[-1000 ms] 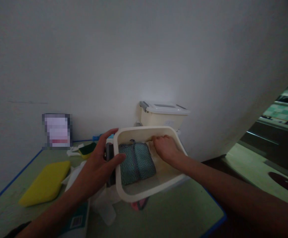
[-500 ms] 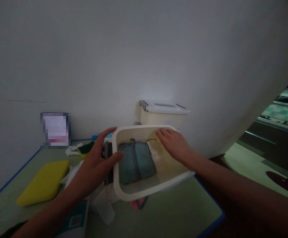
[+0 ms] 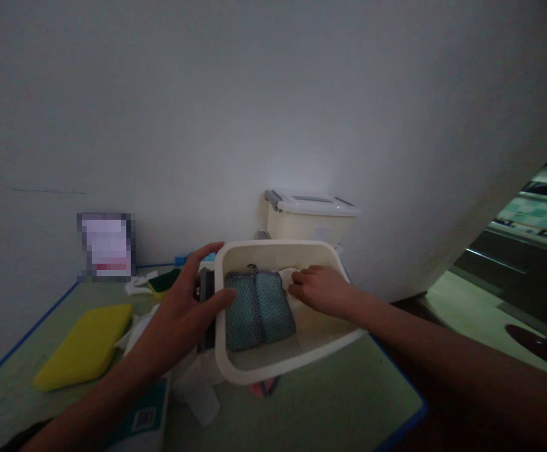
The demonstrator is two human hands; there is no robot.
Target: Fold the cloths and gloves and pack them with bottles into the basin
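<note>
A cream plastic storage box, without its lid, is tilted so that its inside faces me. My left hand grips its left wall beside a grey latch, with the thumb over the rim. A blue-green woven scrubbing pad with a checked band lies in the left part of the box. My right hand is inside, right of the pad, fingers curled together by a pale, whitish item. What those fingers hold, if anything, is hidden.
A lidded cream box stands behind against the wall. On the green table lie a yellow sponge, a green-and-yellow scourer, clear plastic and a teal-and-white packet. A blurred screen leans at the back left.
My right hand has moved from the box's far rim down and slightly left into the box, towards the pale item. The left hand and the pad have barely shifted.
</note>
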